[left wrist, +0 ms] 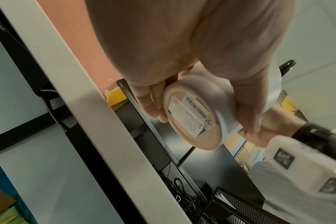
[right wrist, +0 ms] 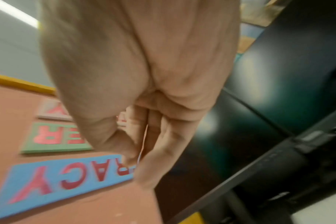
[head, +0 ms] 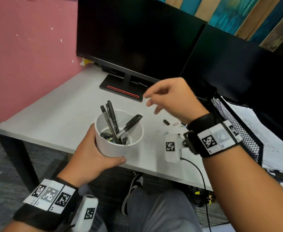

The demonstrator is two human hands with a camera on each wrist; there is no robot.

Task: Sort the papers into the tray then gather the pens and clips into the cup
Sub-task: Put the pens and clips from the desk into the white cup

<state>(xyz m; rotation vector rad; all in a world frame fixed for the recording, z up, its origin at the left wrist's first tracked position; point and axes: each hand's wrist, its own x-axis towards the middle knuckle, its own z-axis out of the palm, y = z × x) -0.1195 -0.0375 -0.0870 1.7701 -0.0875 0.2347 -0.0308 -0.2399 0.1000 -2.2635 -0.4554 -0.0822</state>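
My left hand (head: 90, 153) grips a white cup (head: 120, 149) and holds it just above the table's front edge. Several black pens (head: 111, 114) and a black marker (head: 130, 124) stand in it. From below, the left wrist view shows the cup's labelled base (left wrist: 192, 119) with my fingers (left wrist: 150, 104) wrapped round its wall. My right hand (head: 147, 99) hovers up and to the right of the cup, blurred, its fingers loosely apart with nothing seen in them; the right hand (right wrist: 140, 163) is blurred in its wrist view too. A black binder clip (head: 166, 122) and coloured paper clips (head: 175, 124) lie on the table under it.
A black mesh tray (head: 238, 131) with papers (head: 258, 131) sits at the right. Two dark monitors (head: 137, 39) stand at the back, one on a red-striped base (head: 122, 91). A white tagged device (head: 171, 148) with a black cable lies near the front edge.
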